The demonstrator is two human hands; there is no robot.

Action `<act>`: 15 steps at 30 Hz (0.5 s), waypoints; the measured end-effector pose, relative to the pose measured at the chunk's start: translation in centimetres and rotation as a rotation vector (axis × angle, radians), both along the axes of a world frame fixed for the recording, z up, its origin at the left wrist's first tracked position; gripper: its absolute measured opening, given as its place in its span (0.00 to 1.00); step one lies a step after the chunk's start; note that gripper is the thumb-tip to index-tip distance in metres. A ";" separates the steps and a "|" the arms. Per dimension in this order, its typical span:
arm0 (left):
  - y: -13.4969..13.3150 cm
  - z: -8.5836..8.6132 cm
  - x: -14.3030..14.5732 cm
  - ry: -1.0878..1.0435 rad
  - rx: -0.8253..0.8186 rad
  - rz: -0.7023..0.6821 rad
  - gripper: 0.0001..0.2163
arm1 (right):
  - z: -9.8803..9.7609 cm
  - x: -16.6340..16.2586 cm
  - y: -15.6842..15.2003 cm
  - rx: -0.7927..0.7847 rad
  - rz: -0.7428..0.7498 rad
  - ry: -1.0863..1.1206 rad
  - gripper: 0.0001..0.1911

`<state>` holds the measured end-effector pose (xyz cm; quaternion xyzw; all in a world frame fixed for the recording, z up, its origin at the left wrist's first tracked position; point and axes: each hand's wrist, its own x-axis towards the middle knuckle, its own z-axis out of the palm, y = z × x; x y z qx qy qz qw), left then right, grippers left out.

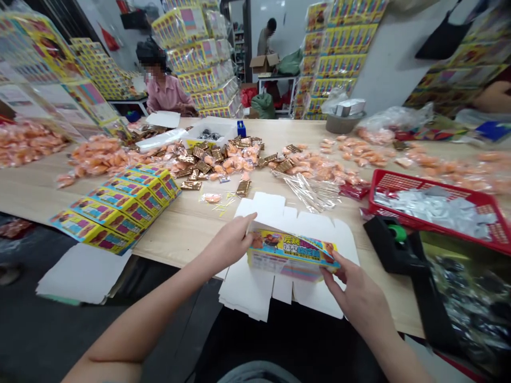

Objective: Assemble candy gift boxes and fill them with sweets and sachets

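A yellow printed carton point(291, 252) with colourful lettering lies between my hands, above a stack of flat white box blanks point(255, 287) at the table's front edge. My left hand point(235, 239) grips the carton's left end, thumb and fingers at its upper corner. At the other end, my right hand point(351, 282) pinches the right side between thumb and fingers. The inside of the carton does not show. Beyond it lie thin white sticks point(309, 191), gold-wrapped packets point(243, 187) and bagged orange pieces point(211, 198).
Yellow boxes point(120, 207) stand in a row at left. A red basket point(435, 183) of silvery packets and a black tape dispenser point(389, 244) with green tape are at right. A white tub point(211, 130) stands farther back. A person in pink point(167, 90) sits across the table.
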<state>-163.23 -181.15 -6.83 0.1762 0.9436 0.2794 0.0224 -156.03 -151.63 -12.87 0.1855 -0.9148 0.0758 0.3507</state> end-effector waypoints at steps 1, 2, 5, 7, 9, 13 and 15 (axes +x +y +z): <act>0.1 0.1 0.1 -0.039 0.103 0.000 0.23 | 0.0 0.1 0.0 0.000 -0.001 -0.001 0.21; 0.1 0.2 0.1 -0.071 0.186 -0.004 0.22 | -0.1 0.1 0.0 -0.001 0.001 -0.004 0.21; -0.5 0.8 -0.4 -0.243 0.311 -0.019 0.20 | -0.2 0.1 -0.1 -0.009 0.017 -0.018 0.21; -1.2 1.2 -1.0 -0.413 0.358 -0.053 0.20 | -0.3 0.0 -0.1 -0.013 0.023 -0.022 0.22; -1.8 1.1 -1.3 -0.460 0.335 -0.094 0.20 | -0.5 -0.1 -0.2 -0.016 0.022 -0.027 0.22; -1.8 0.1 -1.0 -0.096 0.022 -0.069 0.21 | -0.8 -0.1 -0.5 -0.023 0.025 -0.023 0.23; -1.4 -0.1 -0.6 0.051 -0.130 -0.008 0.23 | -0.8 0.0 -0.7 -0.033 0.032 -0.019 0.23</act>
